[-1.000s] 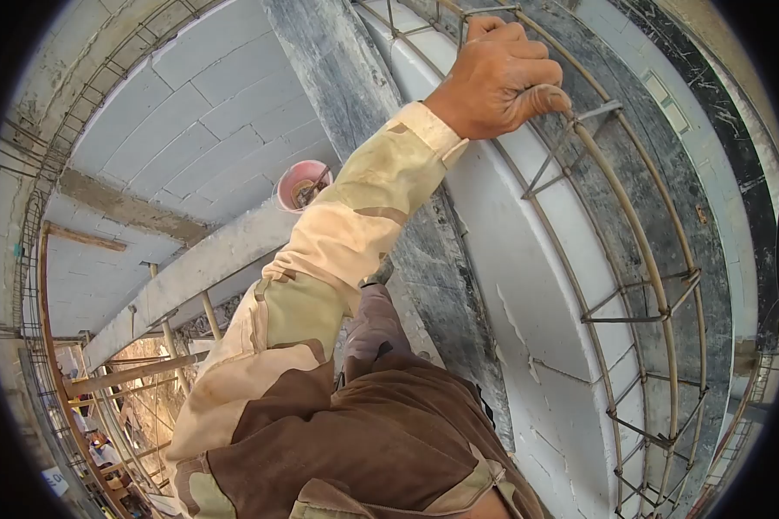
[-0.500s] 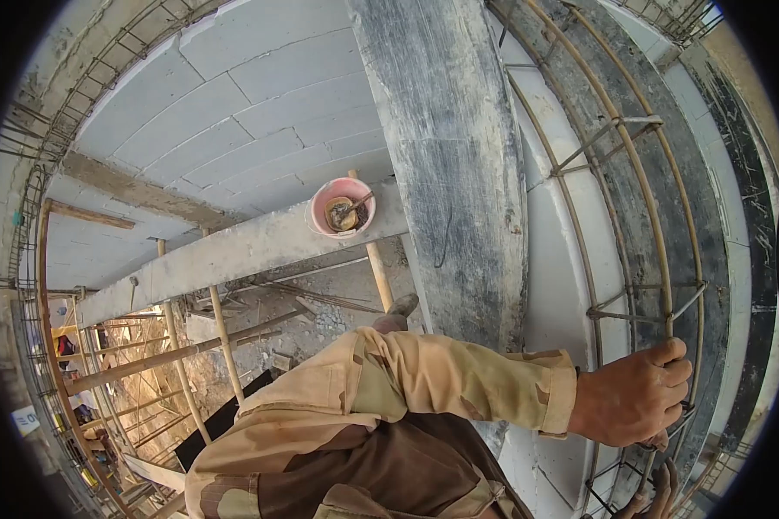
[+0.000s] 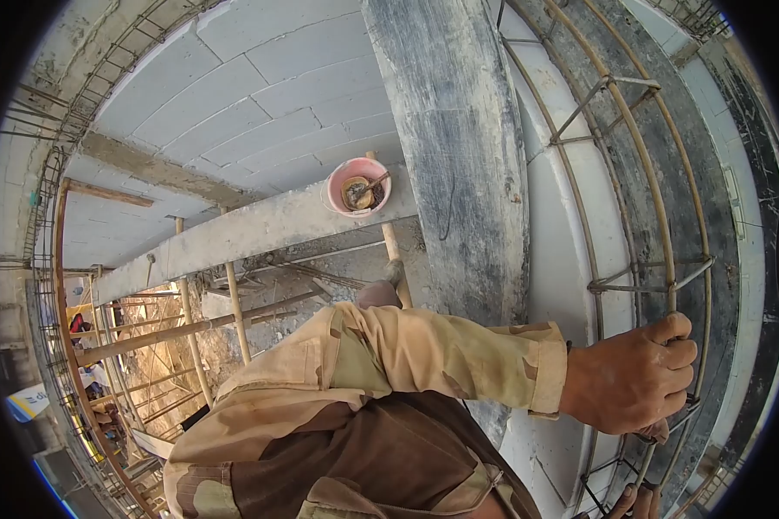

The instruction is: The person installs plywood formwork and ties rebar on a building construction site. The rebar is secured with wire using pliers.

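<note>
My left hand (image 3: 629,377), in a camouflage sleeve (image 3: 459,359), reaches across to the right. It is closed in a fist around a long steel reinforcing bar (image 3: 657,208), which enters at the top of the fist and comes out below the thumb. The bar belongs to a rebar cage with bent cross ties (image 3: 636,288). Just under it, at the bottom edge, my right hand (image 3: 636,502) shows only its curled fingers beside the lower bars. Whatever those fingers hold is hidden.
A pink bucket (image 3: 331,192) with a tool and wet mix stands on a concrete ledge (image 3: 268,227). A grey board (image 3: 459,164) lies left of the cage. Below the ledge, wooden poles (image 3: 190,324) rise over a drop. A block wall (image 3: 294,86) stands behind.
The view has shifted a little. My left hand stays closed on the bar; my right hand's fingers, spread before, are now lower, more curled and closer to the bars.
</note>
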`<control>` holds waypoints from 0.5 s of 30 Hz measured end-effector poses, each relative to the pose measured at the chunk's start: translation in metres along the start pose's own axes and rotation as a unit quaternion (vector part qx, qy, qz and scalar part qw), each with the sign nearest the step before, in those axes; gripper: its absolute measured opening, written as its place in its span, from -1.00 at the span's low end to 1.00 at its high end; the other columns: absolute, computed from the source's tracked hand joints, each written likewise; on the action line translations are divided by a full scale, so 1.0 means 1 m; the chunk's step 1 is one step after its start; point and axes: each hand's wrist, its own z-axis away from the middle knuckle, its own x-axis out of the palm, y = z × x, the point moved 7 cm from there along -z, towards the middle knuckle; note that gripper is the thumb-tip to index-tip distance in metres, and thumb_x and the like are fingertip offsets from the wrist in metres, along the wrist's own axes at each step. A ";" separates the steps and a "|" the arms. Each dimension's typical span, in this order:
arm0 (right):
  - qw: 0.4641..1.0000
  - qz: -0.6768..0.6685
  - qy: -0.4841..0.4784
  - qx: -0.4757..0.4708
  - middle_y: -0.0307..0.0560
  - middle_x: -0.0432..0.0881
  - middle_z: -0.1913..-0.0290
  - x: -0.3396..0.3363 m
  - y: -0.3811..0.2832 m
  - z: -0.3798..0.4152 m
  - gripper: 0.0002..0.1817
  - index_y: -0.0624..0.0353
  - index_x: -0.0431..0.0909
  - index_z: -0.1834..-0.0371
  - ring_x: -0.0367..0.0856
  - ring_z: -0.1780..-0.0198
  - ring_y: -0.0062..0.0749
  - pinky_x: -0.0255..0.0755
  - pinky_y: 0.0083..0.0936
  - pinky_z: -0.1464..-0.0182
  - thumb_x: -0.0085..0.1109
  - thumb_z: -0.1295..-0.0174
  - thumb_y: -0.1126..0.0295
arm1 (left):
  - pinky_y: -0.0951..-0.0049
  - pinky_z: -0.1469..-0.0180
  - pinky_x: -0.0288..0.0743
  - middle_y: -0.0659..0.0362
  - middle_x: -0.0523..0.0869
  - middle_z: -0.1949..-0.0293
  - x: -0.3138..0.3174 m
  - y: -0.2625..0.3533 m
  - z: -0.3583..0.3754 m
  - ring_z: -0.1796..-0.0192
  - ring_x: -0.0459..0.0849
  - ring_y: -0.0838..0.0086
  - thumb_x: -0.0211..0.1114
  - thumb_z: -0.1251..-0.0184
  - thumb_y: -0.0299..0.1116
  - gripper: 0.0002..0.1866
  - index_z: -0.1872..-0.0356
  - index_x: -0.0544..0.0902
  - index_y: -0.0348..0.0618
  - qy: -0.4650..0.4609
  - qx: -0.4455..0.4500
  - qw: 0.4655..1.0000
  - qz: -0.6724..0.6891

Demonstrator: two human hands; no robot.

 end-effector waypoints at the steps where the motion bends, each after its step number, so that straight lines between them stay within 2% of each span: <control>1: 1.000 0.002 -0.001 0.001 0.07 0.28 0.64 0.002 -0.001 0.001 -0.46 0.30 0.51 0.58 0.26 0.59 -0.09 0.04 -0.11 0.48 0.11 -0.58 0.16 | 0.06 -0.33 0.14 0.21 0.64 0.48 -0.002 -0.002 0.002 0.19 0.57 0.31 0.32 -0.14 -0.17 -0.72 0.51 0.75 -0.20 0.014 0.005 1.000 0.009; 2: 1.000 0.012 0.009 -0.001 0.08 0.27 0.66 0.002 -0.001 0.001 -0.45 0.30 0.51 0.59 0.27 0.59 -0.08 0.04 -0.10 0.48 0.11 -0.58 0.15 | 0.06 -0.33 0.14 0.21 0.64 0.48 0.000 -0.004 0.005 0.19 0.57 0.31 0.32 -0.14 -0.17 -0.72 0.51 0.75 -0.20 0.017 0.002 1.000 0.010; 4: 1.000 0.026 0.011 -0.011 0.08 0.26 0.67 0.001 -0.005 0.002 -0.43 0.31 0.50 0.61 0.28 0.59 -0.07 0.04 -0.09 0.48 0.11 -0.58 0.14 | -0.06 -0.48 0.15 0.15 0.72 0.32 0.004 -0.004 0.008 0.03 0.64 0.26 0.37 -0.17 -0.20 -0.76 0.41 0.78 -0.17 -0.023 0.023 0.999 0.032; 5: 0.999 0.030 0.009 0.003 0.08 0.27 0.67 0.001 -0.005 0.001 -0.41 0.31 0.51 0.62 0.28 0.59 -0.05 0.05 -0.09 0.48 0.11 -0.58 0.12 | -0.06 -0.48 0.15 0.15 0.72 0.32 -0.001 -0.006 0.012 0.03 0.64 0.26 0.37 -0.17 -0.20 -0.76 0.41 0.78 -0.17 -0.017 0.020 0.999 0.029; 7: 0.999 0.037 0.008 0.011 0.09 0.27 0.67 0.004 -0.009 -0.001 -0.40 0.32 0.51 0.63 0.29 0.58 -0.04 0.05 -0.09 0.48 0.12 -0.57 0.10 | -0.23 -0.61 0.11 0.07 0.74 0.08 -0.030 -0.006 0.019 -0.21 0.64 0.20 0.42 -0.24 -0.23 -0.79 0.24 0.81 -0.11 0.074 0.075 0.985 0.140; 8: 0.999 0.029 0.018 0.006 0.09 0.29 0.66 0.004 -0.011 -0.003 -0.38 0.33 0.52 0.63 0.28 0.58 -0.05 0.05 -0.09 0.49 0.13 -0.57 0.07 | -0.32 -0.65 0.06 0.04 0.71 -0.10 -0.044 -0.007 0.033 -0.38 0.55 0.13 0.43 -0.32 -0.24 -0.78 0.09 0.80 -0.04 0.046 0.057 0.977 0.200; 9: 0.999 0.021 0.027 0.003 0.10 0.30 0.66 0.004 -0.014 -0.004 -0.37 0.34 0.53 0.62 0.28 0.58 -0.05 0.05 -0.09 0.49 0.14 -0.56 0.05 | -0.32 -0.65 0.06 0.04 0.71 -0.10 -0.066 -0.012 0.050 -0.38 0.55 0.13 0.43 -0.32 -0.24 -0.78 0.09 0.80 -0.04 0.050 0.055 0.977 0.198; 11: 1.000 0.017 0.011 0.017 0.09 0.37 0.63 0.006 -0.016 -0.004 -0.36 0.35 0.56 0.57 0.31 0.56 -0.05 0.10 -0.10 0.48 0.11 -0.57 0.01 | -0.31 -0.60 0.19 0.06 0.71 -0.12 -0.098 -0.034 0.096 -0.38 0.56 0.11 0.43 -0.37 -0.24 -0.74 0.00 0.78 -0.06 -0.011 -0.003 0.973 0.230; 13: 0.996 0.038 0.037 0.065 0.10 0.43 0.59 0.007 -0.006 0.006 -0.39 0.35 0.56 0.54 0.36 0.53 -0.04 0.15 -0.11 0.45 0.11 -0.57 0.02 | -0.29 -0.56 0.26 0.07 0.71 -0.13 -0.133 -0.078 0.157 -0.36 0.57 0.09 0.45 -0.37 -0.25 -0.71 -0.05 0.75 -0.08 -0.073 -0.093 0.969 0.217; 14: 0.992 0.033 0.047 0.112 0.10 0.50 0.54 0.008 0.006 0.018 -0.45 0.34 0.63 0.46 0.44 0.49 -0.05 0.28 -0.18 0.40 0.15 -0.55 0.05 | -0.21 -0.50 0.34 0.06 0.72 -0.11 -0.155 -0.104 0.192 -0.33 0.58 0.10 0.45 -0.36 -0.26 -0.70 -0.05 0.74 -0.10 -0.096 -0.154 0.964 0.193; 15: 0.991 0.039 0.046 0.118 0.10 0.50 0.54 0.016 -0.010 0.013 -0.45 0.34 0.63 0.46 0.44 0.49 -0.05 0.28 -0.18 0.40 0.15 -0.55 0.05 | -0.13 -0.44 0.42 0.05 0.72 -0.08 -0.179 -0.131 0.229 -0.31 0.60 0.11 0.45 -0.36 -0.28 -0.70 -0.06 0.74 -0.11 -0.119 -0.213 0.955 0.171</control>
